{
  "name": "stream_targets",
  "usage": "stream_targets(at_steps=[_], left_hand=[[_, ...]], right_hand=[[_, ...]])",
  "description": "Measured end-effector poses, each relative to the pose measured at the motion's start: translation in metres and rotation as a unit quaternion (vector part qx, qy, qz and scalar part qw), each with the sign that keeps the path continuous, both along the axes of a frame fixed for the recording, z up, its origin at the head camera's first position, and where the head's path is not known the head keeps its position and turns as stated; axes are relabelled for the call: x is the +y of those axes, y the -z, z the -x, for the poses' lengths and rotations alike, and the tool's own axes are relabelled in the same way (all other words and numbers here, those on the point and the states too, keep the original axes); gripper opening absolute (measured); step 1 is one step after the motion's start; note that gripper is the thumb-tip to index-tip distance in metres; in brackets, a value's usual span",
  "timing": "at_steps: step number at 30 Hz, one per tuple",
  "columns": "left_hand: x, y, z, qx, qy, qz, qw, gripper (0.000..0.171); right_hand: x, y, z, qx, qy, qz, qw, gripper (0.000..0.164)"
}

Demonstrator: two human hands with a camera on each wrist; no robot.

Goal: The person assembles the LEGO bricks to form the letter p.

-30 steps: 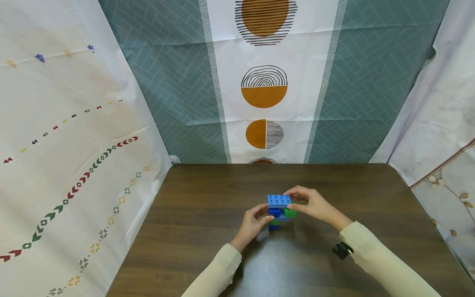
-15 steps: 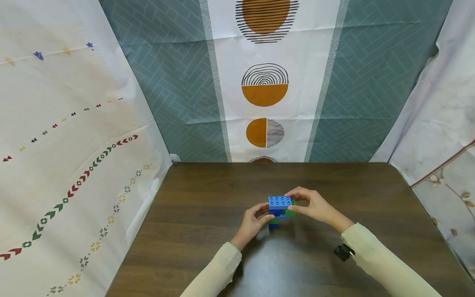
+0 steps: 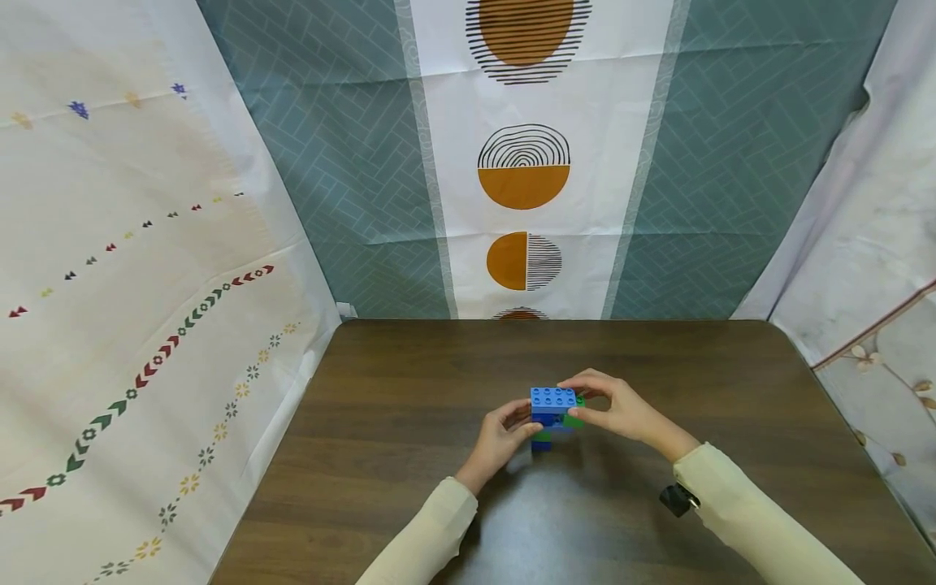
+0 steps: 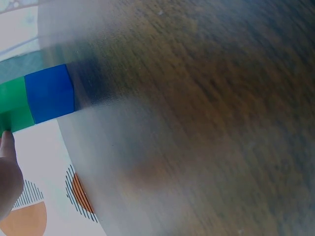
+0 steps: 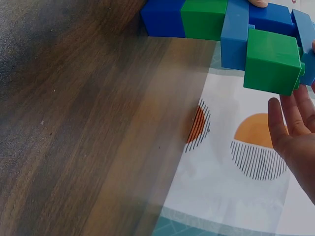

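Observation:
A stack of toy building bricks stands on the table between the two hands. At its base are a dark blue brick (image 4: pixel 50 93) and a green brick (image 4: pixel 15 101). Above these come a light blue brick (image 5: pixel 235 37), then a dark blue brick (image 5: pixel 271 18) and another green brick (image 5: pixel 271 61) side by side. The topmost light blue brick (image 3: pixel 552 400) looks slightly tilted in the right wrist view. My left hand (image 3: pixel 497 443) grips the stack from the left. With thumb and fingers my right hand (image 3: pixel 623 413) pinches the top brick's right end.
Around the stack lies the brown wooden table (image 3: pixel 409 398). Patterned cloth (image 3: pixel 526 268) hangs behind it, with pale cloths at the left and right sides. A small black device (image 3: pixel 678 499) hangs at the right wrist.
The hands and stack stay almost in place. My right fingers shift very slightly on the top brick, and the head view drifts a little.

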State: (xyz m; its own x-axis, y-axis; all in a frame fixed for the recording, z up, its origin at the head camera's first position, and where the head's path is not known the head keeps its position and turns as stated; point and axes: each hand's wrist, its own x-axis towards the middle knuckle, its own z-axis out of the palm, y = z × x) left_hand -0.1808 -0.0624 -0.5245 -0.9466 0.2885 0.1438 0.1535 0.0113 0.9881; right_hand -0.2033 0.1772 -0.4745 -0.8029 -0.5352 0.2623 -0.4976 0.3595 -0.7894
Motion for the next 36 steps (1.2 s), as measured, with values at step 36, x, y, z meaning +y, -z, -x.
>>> stream_targets(at_steps=[36], left_hand=[[0.000, -0.003, -0.001, 0.003, 0.002, 0.015, 0.9999, 0.038]], right_hand=[[-0.014, 0.003, -0.005, 0.046, 0.037, -0.011, 0.998, 0.035]])
